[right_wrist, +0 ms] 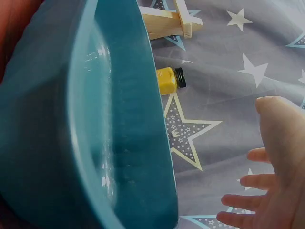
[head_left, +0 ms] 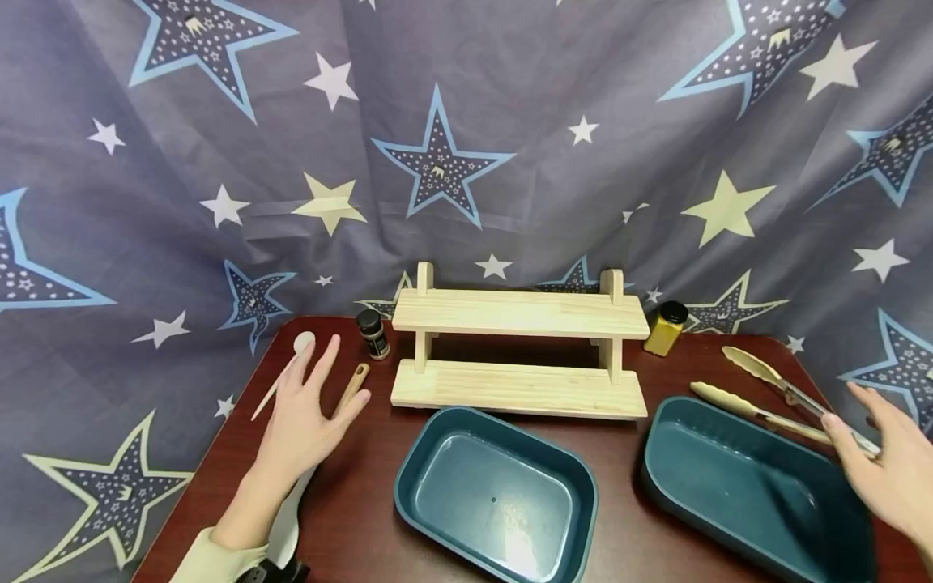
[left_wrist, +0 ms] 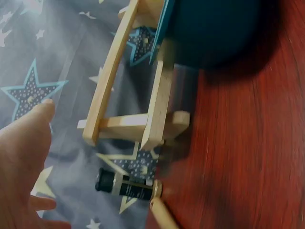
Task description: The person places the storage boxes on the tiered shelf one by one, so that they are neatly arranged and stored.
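Note:
My left hand (head_left: 302, 425) hovers over the left side of the table with its fingers spread, holding nothing. Partly hidden beneath it are a thin spoon with a round white head (head_left: 304, 342) and a utensil with a wooden handle (head_left: 355, 385) and a grey head (head_left: 286, 525). Just past the fingertips stands a black-capped spice jar (head_left: 374, 335). At the far right, my right hand (head_left: 885, 470) is held with extended fingers beside the handle end of the tongs (head_left: 754, 366); the right wrist view shows nothing in its grasp. Beige tips and metal arms make up these tongs.
A two-tier wooden rack (head_left: 519, 390) stands at the back middle. One teal basin (head_left: 496, 431) sits before it, another (head_left: 659, 486) at the right, partly under my right hand. A yellow black-capped jar (head_left: 664, 330) is right of the rack. Star-patterned cloth (head_left: 510, 219) hangs behind.

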The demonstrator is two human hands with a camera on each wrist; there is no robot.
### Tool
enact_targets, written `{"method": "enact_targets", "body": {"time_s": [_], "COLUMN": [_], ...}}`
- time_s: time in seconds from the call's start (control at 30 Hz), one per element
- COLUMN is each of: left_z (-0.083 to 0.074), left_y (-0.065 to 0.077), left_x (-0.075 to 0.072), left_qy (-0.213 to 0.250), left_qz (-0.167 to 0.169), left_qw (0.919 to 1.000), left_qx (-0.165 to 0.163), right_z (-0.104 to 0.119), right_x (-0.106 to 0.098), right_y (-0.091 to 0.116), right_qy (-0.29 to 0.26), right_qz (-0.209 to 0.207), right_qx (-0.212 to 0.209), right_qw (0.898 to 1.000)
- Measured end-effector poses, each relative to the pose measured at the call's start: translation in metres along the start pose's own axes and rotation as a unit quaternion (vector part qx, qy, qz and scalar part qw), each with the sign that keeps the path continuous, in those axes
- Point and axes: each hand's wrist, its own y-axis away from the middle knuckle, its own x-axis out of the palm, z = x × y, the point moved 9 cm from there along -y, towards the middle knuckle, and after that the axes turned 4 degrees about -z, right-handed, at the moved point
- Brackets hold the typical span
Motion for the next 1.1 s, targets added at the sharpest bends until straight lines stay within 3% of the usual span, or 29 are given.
{"method": "enact_targets", "body": {"time_s": [0.13, 0.4, 0.7, 0.77, 0.97, 1.1], "left_z": [-0.004, -0.015, -0.026, -0.024, -0.007, -0.002], "left_y": [-0.003, -0.009, -0.018, -0.023, -0.034, -0.033], "left_x": [0.011, 0.032, 0.05, 0.056, 0.082, 0.094], "left_qy": [0.037, 0.082, 0.115, 0.118, 0.113, 0.096], "left_qz": [0.002, -0.006, 0.042, 0.054, 0.117, 0.156], "left_qw": [0.9993, 0.9964, 0.9919, 0.9912, 0.9866, 0.983], "left_qx": [-0.006, 0.023, 0.032, 0.028, -0.011, -0.002], "right_z": [-0.002, -0.017, -0.035, -0.037, -0.035, -0.034], "right_x": [-0.001, 0.003, 0.006, 0.007, 0.017, 0.024], "right_y": [0.001, 0.008, 0.023, 0.025, 0.026, 0.026], "right_qy": [-0.005, -0.063, -0.171, -0.163, -0.061, -0.037], "right_qz": [-0.007, -0.002, -0.035, -0.025, 0.041, 0.066], "right_qx": [0.001, 0.038, 0.06, 0.061, 0.047, 0.027], "right_qw": [1.0, 0.997, 0.983, 0.984, 0.996, 0.997]}}
